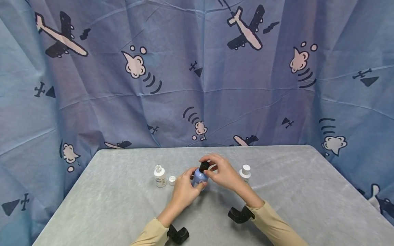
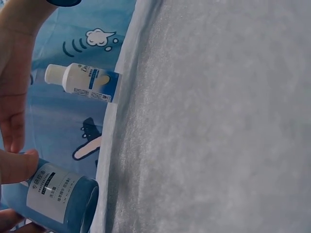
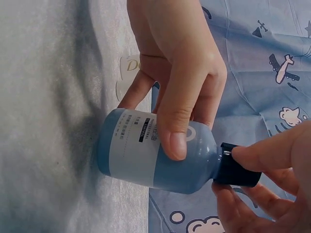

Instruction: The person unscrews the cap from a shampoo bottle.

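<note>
My left hand (image 1: 186, 189) grips the body of a blue bottle (image 1: 200, 177), thumb across its front. My right hand (image 1: 223, 173) pinches the bottle's black cap (image 1: 204, 166) between thumb and fingers. In the right wrist view the cap (image 3: 238, 165) sits at the bottle's neck, and the left thumb lies over the edge of the white label (image 3: 133, 145). The bottle leans slightly, its base close to the tabletop. Left of the hands stands an uncapped white bottle (image 1: 159, 177) with a loose white cap (image 1: 172, 180) beside it.
Behind my right wrist stands a second white bottle (image 1: 245, 172) with its cap on; the left wrist view shows its blue and white label (image 2: 99, 83). A grey cloth covers the table (image 1: 107, 205). A blue curtain (image 1: 172, 112) with printed planes hangs behind.
</note>
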### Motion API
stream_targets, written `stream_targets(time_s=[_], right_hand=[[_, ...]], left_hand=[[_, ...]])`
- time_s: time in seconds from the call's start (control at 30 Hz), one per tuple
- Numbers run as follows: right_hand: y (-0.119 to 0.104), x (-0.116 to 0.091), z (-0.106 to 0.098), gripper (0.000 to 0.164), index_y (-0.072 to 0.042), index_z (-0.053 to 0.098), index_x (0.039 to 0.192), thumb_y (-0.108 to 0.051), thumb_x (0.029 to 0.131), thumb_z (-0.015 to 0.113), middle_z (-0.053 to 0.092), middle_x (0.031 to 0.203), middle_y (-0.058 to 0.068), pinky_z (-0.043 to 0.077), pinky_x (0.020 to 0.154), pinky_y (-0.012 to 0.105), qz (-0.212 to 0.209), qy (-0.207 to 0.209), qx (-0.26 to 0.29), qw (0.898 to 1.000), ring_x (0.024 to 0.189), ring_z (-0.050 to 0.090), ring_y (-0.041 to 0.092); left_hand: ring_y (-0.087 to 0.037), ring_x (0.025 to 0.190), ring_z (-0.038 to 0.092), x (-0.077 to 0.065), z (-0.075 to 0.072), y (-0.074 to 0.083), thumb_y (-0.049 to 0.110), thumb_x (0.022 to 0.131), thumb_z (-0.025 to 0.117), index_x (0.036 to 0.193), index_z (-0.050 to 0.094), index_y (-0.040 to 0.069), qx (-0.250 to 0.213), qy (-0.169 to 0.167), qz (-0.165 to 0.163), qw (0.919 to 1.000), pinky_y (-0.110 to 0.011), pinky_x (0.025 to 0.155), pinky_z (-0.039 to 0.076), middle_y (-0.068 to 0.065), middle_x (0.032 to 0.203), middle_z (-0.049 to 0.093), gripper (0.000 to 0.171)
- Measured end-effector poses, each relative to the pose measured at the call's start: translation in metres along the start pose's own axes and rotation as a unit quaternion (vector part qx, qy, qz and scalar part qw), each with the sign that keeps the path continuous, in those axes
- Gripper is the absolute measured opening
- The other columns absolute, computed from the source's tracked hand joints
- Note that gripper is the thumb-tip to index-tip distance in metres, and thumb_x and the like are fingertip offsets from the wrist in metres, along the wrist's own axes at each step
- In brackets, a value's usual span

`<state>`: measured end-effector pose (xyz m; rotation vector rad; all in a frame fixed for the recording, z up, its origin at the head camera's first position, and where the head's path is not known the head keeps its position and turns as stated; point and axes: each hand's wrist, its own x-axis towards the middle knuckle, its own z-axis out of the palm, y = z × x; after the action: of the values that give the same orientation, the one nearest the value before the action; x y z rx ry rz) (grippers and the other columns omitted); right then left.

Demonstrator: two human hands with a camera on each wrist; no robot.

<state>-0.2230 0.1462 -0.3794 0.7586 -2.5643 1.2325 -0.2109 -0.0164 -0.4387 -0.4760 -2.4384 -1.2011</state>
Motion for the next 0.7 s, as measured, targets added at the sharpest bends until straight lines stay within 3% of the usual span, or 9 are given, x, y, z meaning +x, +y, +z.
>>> stream_targets(time_s=[0.23, 0.47, 0.7], right_hand=[[0.0008, -0.0012, 0.0009, 0.035, -0.004, 0.064, 0.115, 0.003, 0.08, 0.067, 0.063, 0.114, 0.012, 0.057, 0.08, 0.038, -0.019, -0.005, 0.004, 1.0, 0.096, 0.062, 0.024], [-0.0033, 0.0002, 0.0024, 0.038, -0.006, 0.062, 0.117, -0.015, 0.081, 0.075, 0.066, 0.111, 0.013, 0.056, 0.08, 0.04, 0.049, 0.026, -0.006, 0.998, 0.093, 0.064, 0.022], [-0.0033, 0.0002, 0.0047, 0.036, -0.01, 0.065, 0.11, -0.021, 0.078, 0.079, 0.066, 0.096, 0.006, 0.052, 0.064, 0.023, 0.093, 0.048, -0.031, 0.994, 0.076, 0.063, 0.013]], left_hand=[[-0.018, 0.083, 0.068, 0.0003, 0.0008, 0.0007, 0.026, 0.071, 0.081, 0.112, 0.065, 0.009, 0.0, 0.001, -0.01, 0.9999, -0.026, 0.068, 0.05, -0.008, 0.096, 0.071, 0.048], [-0.017, 0.082, 0.068, 0.0001, 0.0013, 0.0009, 0.028, 0.068, 0.083, 0.11, 0.066, 0.012, 0.013, 0.013, -0.006, 0.9998, -0.027, 0.068, 0.05, -0.005, 0.093, 0.071, 0.049], [-0.015, 0.081, 0.067, 0.0003, 0.0017, 0.0008, 0.03, 0.066, 0.084, 0.109, 0.067, 0.013, 0.024, 0.025, 0.002, 0.9994, -0.028, 0.067, 0.05, -0.003, 0.092, 0.071, 0.05]])
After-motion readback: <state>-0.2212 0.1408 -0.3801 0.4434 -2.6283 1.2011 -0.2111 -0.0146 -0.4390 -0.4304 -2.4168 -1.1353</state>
